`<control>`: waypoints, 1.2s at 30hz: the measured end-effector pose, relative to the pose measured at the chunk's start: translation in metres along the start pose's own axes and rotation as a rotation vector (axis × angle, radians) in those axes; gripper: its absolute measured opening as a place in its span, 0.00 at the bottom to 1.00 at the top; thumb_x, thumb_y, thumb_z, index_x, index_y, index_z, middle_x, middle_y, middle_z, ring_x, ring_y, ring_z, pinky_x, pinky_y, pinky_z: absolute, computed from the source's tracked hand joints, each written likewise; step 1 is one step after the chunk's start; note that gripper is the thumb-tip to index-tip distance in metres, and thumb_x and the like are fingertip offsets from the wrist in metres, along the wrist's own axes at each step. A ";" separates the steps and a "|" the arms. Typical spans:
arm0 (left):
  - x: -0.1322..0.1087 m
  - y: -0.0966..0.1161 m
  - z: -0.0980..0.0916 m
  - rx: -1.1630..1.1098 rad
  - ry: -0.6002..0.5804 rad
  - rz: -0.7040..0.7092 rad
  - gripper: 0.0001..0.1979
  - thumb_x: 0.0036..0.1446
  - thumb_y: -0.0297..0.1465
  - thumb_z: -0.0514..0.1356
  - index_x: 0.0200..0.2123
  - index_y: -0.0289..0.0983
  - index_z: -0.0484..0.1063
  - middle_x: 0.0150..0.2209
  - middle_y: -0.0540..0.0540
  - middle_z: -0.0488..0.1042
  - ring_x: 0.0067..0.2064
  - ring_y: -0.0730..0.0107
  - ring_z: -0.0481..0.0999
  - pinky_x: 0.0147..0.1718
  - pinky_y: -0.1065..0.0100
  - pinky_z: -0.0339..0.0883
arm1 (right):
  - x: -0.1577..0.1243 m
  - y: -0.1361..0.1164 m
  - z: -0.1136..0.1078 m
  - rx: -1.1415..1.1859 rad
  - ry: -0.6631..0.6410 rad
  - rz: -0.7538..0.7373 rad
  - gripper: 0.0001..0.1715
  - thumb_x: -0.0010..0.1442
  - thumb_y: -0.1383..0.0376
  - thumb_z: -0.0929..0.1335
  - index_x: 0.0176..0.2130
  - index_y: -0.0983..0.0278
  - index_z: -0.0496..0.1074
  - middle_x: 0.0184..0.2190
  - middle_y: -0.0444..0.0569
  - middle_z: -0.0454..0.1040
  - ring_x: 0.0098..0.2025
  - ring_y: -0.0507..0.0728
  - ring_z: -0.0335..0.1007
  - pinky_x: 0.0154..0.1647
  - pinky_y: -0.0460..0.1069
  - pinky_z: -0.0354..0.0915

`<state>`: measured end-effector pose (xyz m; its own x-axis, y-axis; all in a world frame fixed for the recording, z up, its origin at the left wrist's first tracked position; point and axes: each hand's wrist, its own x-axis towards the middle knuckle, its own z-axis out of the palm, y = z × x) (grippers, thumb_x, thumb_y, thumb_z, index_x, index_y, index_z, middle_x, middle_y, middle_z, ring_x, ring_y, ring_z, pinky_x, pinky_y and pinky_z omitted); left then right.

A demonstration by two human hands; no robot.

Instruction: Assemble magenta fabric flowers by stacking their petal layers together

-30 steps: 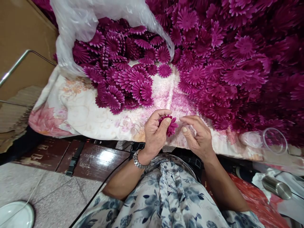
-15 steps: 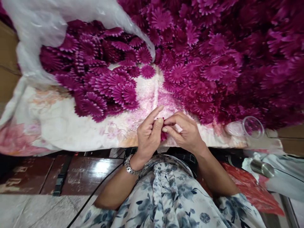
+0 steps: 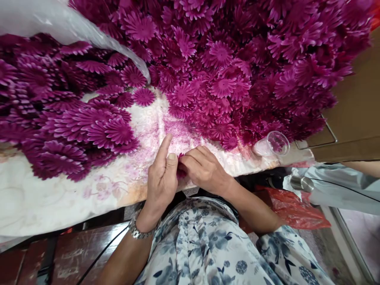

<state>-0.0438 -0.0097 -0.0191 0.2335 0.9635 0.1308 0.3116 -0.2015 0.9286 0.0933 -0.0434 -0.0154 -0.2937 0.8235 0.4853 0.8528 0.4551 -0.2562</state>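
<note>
A small magenta artificial flower piece (image 3: 180, 172) is mostly hidden between my two hands, just over the front edge of the cloth. My left hand (image 3: 162, 176) grips it from the left under the thumb, its index finger stretched upward. From the right, my right hand (image 3: 205, 169) pinches the same flower with curled fingers, which cover its centre. Left of my hands lies a heap of flat magenta petal layers (image 3: 118, 130). A larger pile of magenta flowers (image 3: 221, 87) fills the far side and the right.
Under everything is a stained floral cloth (image 3: 103, 190). A clear plastic cup (image 3: 277, 143) lies on its side at the right, near a cardboard box (image 3: 350, 114). A plastic bag (image 3: 74, 25) covers part of the left heap. Below hang a red bag (image 3: 297, 208) and a metal cylinder (image 3: 302, 183).
The view has turned to the right, bringing the cardboard box in. My hands stay together on the flower; the right fingers have curled in more closely over it.
</note>
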 end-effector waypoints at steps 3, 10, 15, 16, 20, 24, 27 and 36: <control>-0.004 -0.001 -0.002 -0.204 -0.125 -0.041 0.27 0.60 0.40 0.53 0.61 0.40 0.57 0.35 0.46 0.75 0.28 0.71 0.69 0.28 0.70 0.65 | -0.002 0.005 0.001 0.074 0.059 0.024 0.15 0.63 0.71 0.59 0.27 0.65 0.67 0.25 0.49 0.68 0.30 0.54 0.61 0.34 0.50 0.60; -0.015 -0.002 -0.006 -0.430 -0.153 -0.098 0.29 0.56 0.33 0.58 0.61 0.40 0.57 0.31 0.48 0.73 0.30 0.73 0.70 0.31 0.72 0.66 | -0.002 0.001 -0.004 0.242 0.184 0.085 0.06 0.59 0.72 0.63 0.31 0.64 0.67 0.26 0.48 0.71 0.29 0.53 0.65 0.33 0.48 0.63; -0.017 -0.003 -0.008 -0.413 -0.063 -0.151 0.16 0.53 0.31 0.61 0.46 0.36 0.72 0.31 0.47 0.76 0.29 0.75 0.72 0.29 0.75 0.66 | -0.001 -0.004 -0.003 0.298 0.176 0.127 0.06 0.58 0.72 0.64 0.30 0.64 0.67 0.25 0.48 0.71 0.29 0.53 0.65 0.32 0.49 0.63; -0.017 -0.004 -0.008 -0.452 -0.049 -0.168 0.13 0.53 0.31 0.61 0.43 0.36 0.74 0.31 0.47 0.77 0.29 0.75 0.72 0.29 0.75 0.66 | 0.000 -0.004 -0.003 0.313 0.179 0.136 0.06 0.58 0.72 0.64 0.30 0.63 0.67 0.25 0.47 0.71 0.30 0.53 0.65 0.32 0.49 0.64; -0.016 -0.010 -0.009 -0.627 0.072 -0.209 0.07 0.50 0.29 0.63 0.35 0.37 0.78 0.28 0.48 0.77 0.27 0.76 0.72 0.29 0.75 0.66 | 0.002 -0.005 -0.004 0.366 0.197 0.165 0.05 0.58 0.72 0.64 0.30 0.63 0.66 0.25 0.46 0.68 0.29 0.52 0.65 0.30 0.49 0.63; -0.013 -0.011 -0.009 -0.656 0.189 -0.209 0.09 0.48 0.28 0.65 0.36 0.39 0.78 0.24 0.51 0.75 0.24 0.78 0.69 0.26 0.75 0.64 | 0.001 -0.003 -0.005 0.456 0.196 0.276 0.04 0.58 0.70 0.64 0.30 0.63 0.65 0.26 0.44 0.65 0.29 0.51 0.63 0.31 0.48 0.61; -0.011 -0.012 -0.011 -0.641 0.276 -0.176 0.13 0.48 0.27 0.65 0.40 0.42 0.78 0.22 0.53 0.74 0.22 0.79 0.66 0.25 0.75 0.63 | -0.003 0.000 0.000 0.623 0.223 0.400 0.04 0.59 0.68 0.65 0.30 0.63 0.65 0.25 0.42 0.64 0.28 0.50 0.61 0.30 0.46 0.59; -0.011 -0.007 -0.021 -0.306 0.125 0.030 0.11 0.54 0.24 0.56 0.33 0.39 0.78 0.25 0.50 0.69 0.25 0.75 0.67 0.24 0.72 0.60 | -0.004 0.006 0.012 1.091 0.123 0.595 0.11 0.57 0.57 0.67 0.33 0.63 0.67 0.24 0.41 0.65 0.25 0.48 0.60 0.25 0.44 0.60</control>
<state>-0.0679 -0.0156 -0.0200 0.1179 0.9759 0.1838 0.0111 -0.1864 0.9824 0.0948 -0.0399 -0.0296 0.1074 0.9874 0.1162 0.0196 0.1147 -0.9932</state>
